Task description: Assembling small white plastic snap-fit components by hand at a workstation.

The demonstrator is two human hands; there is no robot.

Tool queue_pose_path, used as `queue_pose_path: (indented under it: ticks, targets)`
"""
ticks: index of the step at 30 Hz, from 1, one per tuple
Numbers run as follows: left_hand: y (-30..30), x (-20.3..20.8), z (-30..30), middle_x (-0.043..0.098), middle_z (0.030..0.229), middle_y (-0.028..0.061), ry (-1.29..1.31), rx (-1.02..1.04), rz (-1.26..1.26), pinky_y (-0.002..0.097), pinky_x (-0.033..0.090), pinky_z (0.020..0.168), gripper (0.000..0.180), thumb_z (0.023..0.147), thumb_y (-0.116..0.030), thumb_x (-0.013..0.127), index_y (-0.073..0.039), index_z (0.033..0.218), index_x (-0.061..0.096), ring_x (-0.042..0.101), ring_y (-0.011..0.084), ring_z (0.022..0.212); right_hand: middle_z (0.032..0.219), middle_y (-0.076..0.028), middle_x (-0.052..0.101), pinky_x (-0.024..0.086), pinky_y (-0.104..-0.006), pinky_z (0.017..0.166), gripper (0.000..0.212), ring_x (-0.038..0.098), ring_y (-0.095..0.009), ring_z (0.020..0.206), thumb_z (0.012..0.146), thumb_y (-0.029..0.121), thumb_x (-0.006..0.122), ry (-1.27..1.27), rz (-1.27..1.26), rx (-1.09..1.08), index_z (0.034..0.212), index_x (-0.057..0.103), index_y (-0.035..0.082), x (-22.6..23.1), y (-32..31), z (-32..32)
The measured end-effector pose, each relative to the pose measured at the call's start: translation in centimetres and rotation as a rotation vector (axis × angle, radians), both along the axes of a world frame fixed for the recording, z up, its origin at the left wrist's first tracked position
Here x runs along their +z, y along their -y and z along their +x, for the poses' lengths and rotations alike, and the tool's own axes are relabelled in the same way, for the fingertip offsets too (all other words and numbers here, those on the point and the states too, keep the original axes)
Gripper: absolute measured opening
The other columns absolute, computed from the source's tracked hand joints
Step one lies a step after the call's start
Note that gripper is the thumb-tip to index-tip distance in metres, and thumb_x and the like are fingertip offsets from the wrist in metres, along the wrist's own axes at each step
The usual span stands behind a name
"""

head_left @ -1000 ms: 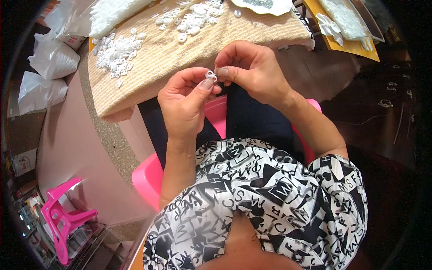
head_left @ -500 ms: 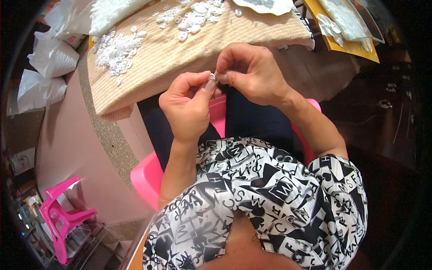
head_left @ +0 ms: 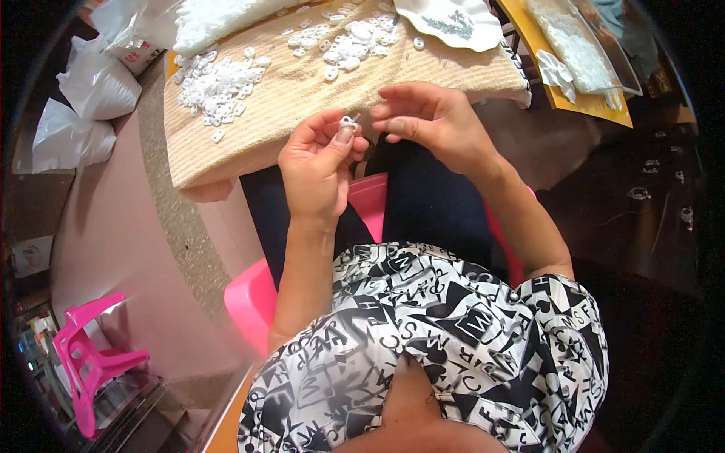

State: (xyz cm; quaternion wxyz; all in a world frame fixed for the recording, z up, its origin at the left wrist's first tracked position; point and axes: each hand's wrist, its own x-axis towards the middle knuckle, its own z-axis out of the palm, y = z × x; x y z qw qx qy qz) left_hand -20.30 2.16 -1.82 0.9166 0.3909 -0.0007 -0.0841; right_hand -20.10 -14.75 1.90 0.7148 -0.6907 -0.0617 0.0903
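My left hand [head_left: 317,174] pinches a small white plastic piece [head_left: 348,122] with a round hole between thumb and forefinger, above my lap. Something thin and greyish sticks out beside the hole, too small to make out. Just to the right hovers my right hand [head_left: 442,124], its fingers loosely curved and apart from the thumb, with nothing visible in them. Beyond the hands, loose white plastic pieces lie in two heaps on a yellow striped cloth: one heap [head_left: 215,87] at the left, another heap [head_left: 355,44] in the middle.
A white scalloped dish [head_left: 483,34] of small grey parts stands at the cloth's far right. Clear bags of white pieces lie at the far left [head_left: 219,23] and on a yellow sheet [head_left: 578,53] at right. White bags [head_left: 98,83] and a pink stool [head_left: 98,362] are on the left.
My right hand has let go and drawn away to the right, its fingers spreading. My left hand keeps the white piece, now tilted more into view. The whole view has shifted slightly.
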Motion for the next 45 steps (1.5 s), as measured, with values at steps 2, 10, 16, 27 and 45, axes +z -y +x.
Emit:
queue_pose_path:
  ticks: [2,10,16,27,45]
  targets:
    - [-0.4,0.5,0.3,0.06,0.081,0.0114,-0.019,0.012,-0.046,0.0235,0.049,0.059,0.016,0.079,0.004,0.055,0.004,0.095,0.056,0.059,0.0153,0.066,0.095,-0.012,0.061,0.049,-0.0237,0.069,0.034,0.06,-0.016,0.083,0.079,0.004,0.058,0.015,-0.068,-0.052,0.111,0.049,-0.006,0.8,0.5,0.5]
    - [-1.8,0.9,0.8,0.06,0.083,0.0115,0.013,0.04,-0.076,0.0247,0.05,0.061,0.016,0.079,0.004,0.055,0.004,0.095,0.055,0.06,0.0169,0.069,0.079,-0.009,0.061,0.045,-0.0332,0.069,0.013,0.054,-0.028,0.075,0.072,0.001,0.055,0.968,-1.027,-0.02,0.083,0.062,0.004,0.9,-1.6,7.0]
    - [-2.8,1.0,1.1,0.06,0.084,0.012,0.014,0.056,-0.139,0.0258,0.05,0.063,0.015,0.079,0.003,0.055,0.003,0.095,0.055,0.06,0.0176,0.07,0.078,-0.01,0.06,0.043,-0.0329,0.074,0.011,0.053,-0.026,0.082,0.067,0.009,0.052,0.964,-1.364,0.278,0.072,0.062,0.01,-0.2,-3.7,10.1]
    - [-2.6,1.5,0.8,0.06,0.085,0.0133,0.021,-0.019,-0.21,0.0261,0.05,0.063,0.016,0.079,0.003,0.055,0.003,0.095,0.055,0.06,0.0177,0.07,0.075,-0.012,0.059,0.044,-0.0323,0.063,0.014,0.054,-0.026,0.069,0.078,0.001,0.05,0.827,-0.869,-0.03,0.088,0.06,0.002,0.6,-3.8,9.3]
    - [-0.2,2.8,-1.5,0.061,0.078,0.0098,0.15,0.001,0.09,0.0208,0.048,0.056,0.016,0.077,0.003,0.059,0.005,0.093,0.057,0.059,0.0138,0.065,0.079,-0.001,0.055,0.042,-0.0201,0.066,0.009,0.05,-0.006,0.074,0.081,0.005,0.056,0.186,-0.14,0.219,0.086,0.057,-0.003,3.5,-1.2,0.4]
